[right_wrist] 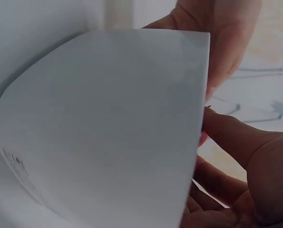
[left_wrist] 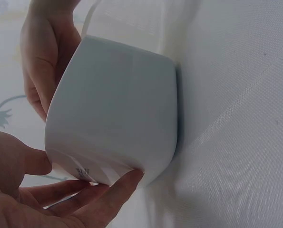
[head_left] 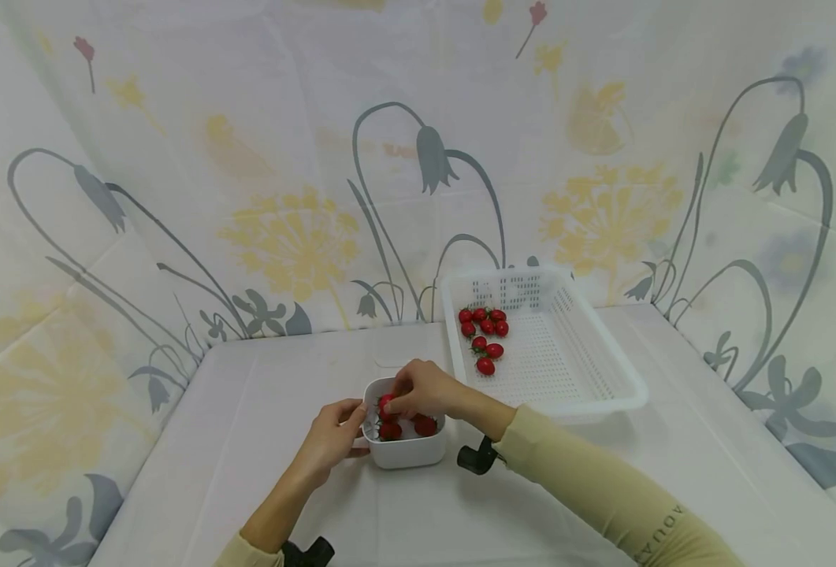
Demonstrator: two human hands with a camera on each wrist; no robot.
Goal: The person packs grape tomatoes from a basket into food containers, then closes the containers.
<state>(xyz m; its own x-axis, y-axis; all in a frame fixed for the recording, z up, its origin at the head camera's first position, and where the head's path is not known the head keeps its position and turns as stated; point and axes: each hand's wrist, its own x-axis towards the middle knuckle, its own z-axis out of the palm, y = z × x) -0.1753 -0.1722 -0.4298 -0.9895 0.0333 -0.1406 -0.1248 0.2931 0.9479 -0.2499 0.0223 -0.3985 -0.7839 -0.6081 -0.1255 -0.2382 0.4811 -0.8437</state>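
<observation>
A small white box point(head_left: 409, 454) with rounded corners stands on the table. My left hand point(head_left: 332, 437) holds it by its left side, thumb at the rim and fingers along the wall, as the left wrist view shows. Between the thumb and fingers of my right hand point(head_left: 425, 390) is a red cherry tomato point(head_left: 385, 404), pinched inside the box just below rim level. More cherry tomatoes point(head_left: 425, 426) lie in the box, partly hidden by the right hand. In the right wrist view the box wall point(right_wrist: 103, 123) covers most of what the right hand point(right_wrist: 255, 166) holds.
Behind and to the right stands a white perforated plastic basket point(head_left: 612, 403). Several cherry tomatoes point(head_left: 485, 366) are grouped along its left side. A white cloth covers the table point(head_left: 261, 402), and a flower-printed curtain point(head_left: 418, 71) hangs around the back and sides.
</observation>
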